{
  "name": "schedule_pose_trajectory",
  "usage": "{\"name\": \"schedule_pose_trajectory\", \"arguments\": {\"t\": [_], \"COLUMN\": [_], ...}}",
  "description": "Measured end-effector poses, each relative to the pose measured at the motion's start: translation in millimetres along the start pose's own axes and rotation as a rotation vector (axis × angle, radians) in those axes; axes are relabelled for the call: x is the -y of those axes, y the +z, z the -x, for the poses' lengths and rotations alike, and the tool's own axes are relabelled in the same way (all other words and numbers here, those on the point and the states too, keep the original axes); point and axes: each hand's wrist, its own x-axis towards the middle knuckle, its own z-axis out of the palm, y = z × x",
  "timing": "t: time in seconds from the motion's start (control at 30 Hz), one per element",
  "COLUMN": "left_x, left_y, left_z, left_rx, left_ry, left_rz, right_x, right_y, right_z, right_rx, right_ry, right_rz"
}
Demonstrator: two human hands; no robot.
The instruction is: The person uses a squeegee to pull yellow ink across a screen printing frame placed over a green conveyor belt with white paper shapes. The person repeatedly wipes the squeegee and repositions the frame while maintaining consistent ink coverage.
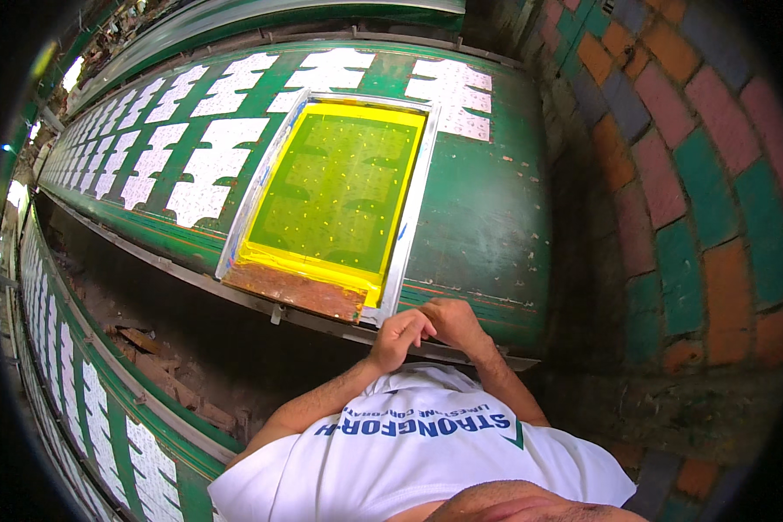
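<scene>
My left hand (399, 338) and my right hand (455, 323) meet in front of my body, at the near edge of the long green table (483, 226). Both have curled fingers, and the fingertips come together. Whatever lies between them, if anything, is hidden. Just beyond my left hand is the near corner of a screen printing frame (411, 222), pale metal with yellow-green mesh (335, 187). Curved garment-piece shapes and small marks show on the mesh. A reddish-brown strip (296, 291) lies along its near end.
White patterned fabric pieces (209, 174) lie in two rows along the table to the left. One more fabric piece (461, 91) lies right of the frame. Another green table (130, 391) with white pieces stands at lower left. Coloured paving blocks (696, 183) cover the right side.
</scene>
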Motion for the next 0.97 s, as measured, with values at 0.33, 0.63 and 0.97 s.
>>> {"name": "schedule_pose_trajectory", "arguments": {"t": [0.33,0.63,0.97], "left_x": [88.8,93.4,112.3], "left_y": [188.1,426.6,475.9], "left_z": [-86.3,-149.8,-221.5], "left_rx": [-0.264,0.243,0.266], "left_ry": [-0.102,0.026,0.019], "left_rz": [-0.078,-0.312,-0.462], "right_x": [-148.7,-259.7,-282.5], "right_y": [-117.1,-289.4,-473.4], "right_z": [117.4,286.7,300.7], "right_rx": [-0.418,-0.605,-1.033], "right_ry": [0.151,0.392,-0.445], "right_rz": [-0.115,-0.290,-0.356]}}
